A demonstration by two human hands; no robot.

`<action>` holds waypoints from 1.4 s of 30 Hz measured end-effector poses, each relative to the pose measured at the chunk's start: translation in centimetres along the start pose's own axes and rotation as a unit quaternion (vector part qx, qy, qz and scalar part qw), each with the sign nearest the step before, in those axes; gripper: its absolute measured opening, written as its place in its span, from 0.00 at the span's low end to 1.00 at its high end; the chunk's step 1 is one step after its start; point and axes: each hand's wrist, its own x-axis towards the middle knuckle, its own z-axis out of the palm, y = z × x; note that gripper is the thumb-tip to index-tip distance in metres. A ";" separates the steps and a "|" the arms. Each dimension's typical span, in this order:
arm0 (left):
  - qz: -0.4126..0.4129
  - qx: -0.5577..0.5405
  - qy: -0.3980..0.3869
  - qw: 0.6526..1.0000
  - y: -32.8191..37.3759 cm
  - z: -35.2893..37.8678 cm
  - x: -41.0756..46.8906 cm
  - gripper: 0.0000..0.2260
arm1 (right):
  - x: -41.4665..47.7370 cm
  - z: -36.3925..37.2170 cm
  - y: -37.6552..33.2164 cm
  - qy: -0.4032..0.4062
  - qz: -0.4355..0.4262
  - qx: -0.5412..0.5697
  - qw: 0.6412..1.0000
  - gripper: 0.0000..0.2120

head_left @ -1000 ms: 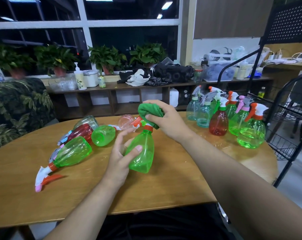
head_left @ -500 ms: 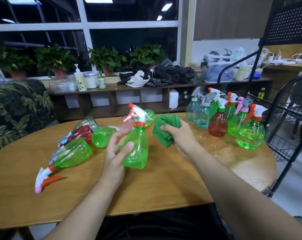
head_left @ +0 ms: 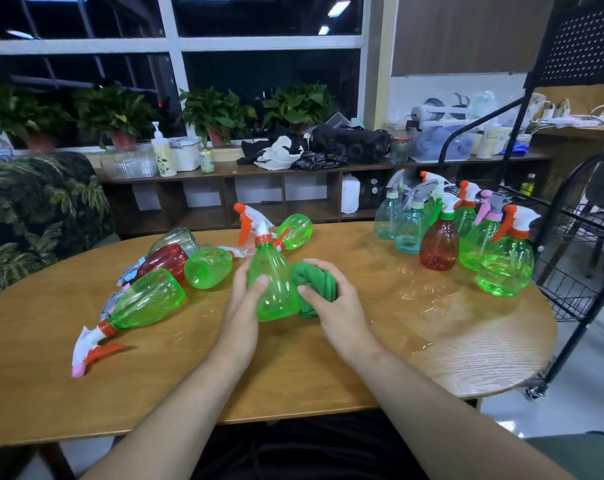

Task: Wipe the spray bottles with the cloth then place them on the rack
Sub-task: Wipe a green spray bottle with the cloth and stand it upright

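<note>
Centrally, grips the green spray bottle (head_left: 274, 289) upright over the wooden table (head_left: 189, 375) with the left hand (head_left: 240, 317), thumb and fingers curled round its body. Presses the bunched green cloth (head_left: 316, 282) against the bottle's right side with the right hand (head_left: 338, 313), fingers wrapped round it. Holds both between lying bottles (head_left: 144, 299) at left and upright bottles (head_left: 439, 244) beside the wire rack (head_left: 577, 244) at right.

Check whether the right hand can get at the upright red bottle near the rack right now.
Probably yes. The red bottle stands at the near edge of its group, with bare table between it and the right hand. But that hand grips the cloth, so it is not free.
</note>
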 end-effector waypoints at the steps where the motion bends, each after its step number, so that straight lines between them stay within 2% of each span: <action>1: 0.000 -0.014 -0.018 1.000 -0.3 -0.4 0.1 0.26 | 0.0 -0.3 0.0 0.001 0.001 -0.002 1.000 0.18; 4: 0.007 -0.025 -0.059 0.998 -0.1 -0.6 0.1 0.29 | 0.2 -0.9 0.0 0.007 -0.001 0.003 1.000 0.19; 8: 0.001 -0.006 -0.093 0.996 -0.3 -0.5 -0.3 0.28 | 0.5 -1.2 0.3 0.016 -0.003 0.008 1.000 0.19; 13: 0.036 0.038 -0.026 0.998 -0.1 0.2 0.0 0.35 | 0.3 -1.0 0.1 0.010 -0.013 -0.006 1.000 0.20; 17: 0.049 0.069 0.022 0.996 -0.6 0.2 0.3 0.37 | -0.4 -0.9 -0.1 -0.027 -0.050 -0.043 0.997 0.21; 21: 0.016 0.019 -0.057 0.998 -0.8 0.1 -0.3 0.30 | 0.1 -0.8 0.2 -0.003 -0.049 -0.033 0.998 0.21; 24: 0.022 0.033 -0.106 0.994 -0.9 -0.2 -0.5 0.34 | 0.7 -1.4 0.4 0.036 -0.033 0.003 0.999 0.20; 27: 0.039 0.023 -0.107 0.993 -0.5 0.3 -0.7 0.39 | 1.0 -1.4 0.6 0.050 -0.017 0.041 0.998 0.20; 32: 0.068 0.008 -0.095 0.993 -0.5 0.9 -0.8 0.37 | 0.6 -0.7 0.7 0.002 -0.003 0.051 0.999 0.17; 35: 0.077 0.014 -0.079 0.994 0.0 0.9 -1.1 0.40 | 0.5 -0.5 0.6 -0.007 -0.002 0.053 0.999 0.17; 37: 0.097 0.045 -0.057 0.993 0.1 0.6 -1.0 0.43 | 0.4 -0.7 0.6 0.015 -0.004 0.049 0.999 0.20; 39: 0.102 0.060 -0.040 0.992 0.2 0.2 -0.7 0.45 | 0.2 -1.0 0.2 0.084 -0.023 0.022 0.996 0.20; 41: 0.103 0.070 -0.043 0.991 0.6 -0.1 -0.7 0.44 | 0.6 -1.4 -1.1 0.136 -0.076 -0.012 0.988 0.19; 42: 0.107 0.077 -0.048 0.990 0.7 -0.3 -0.6 0.43 | 1.1 -1.5 -2.0 0.136 -0.106 -0.041 0.984 0.19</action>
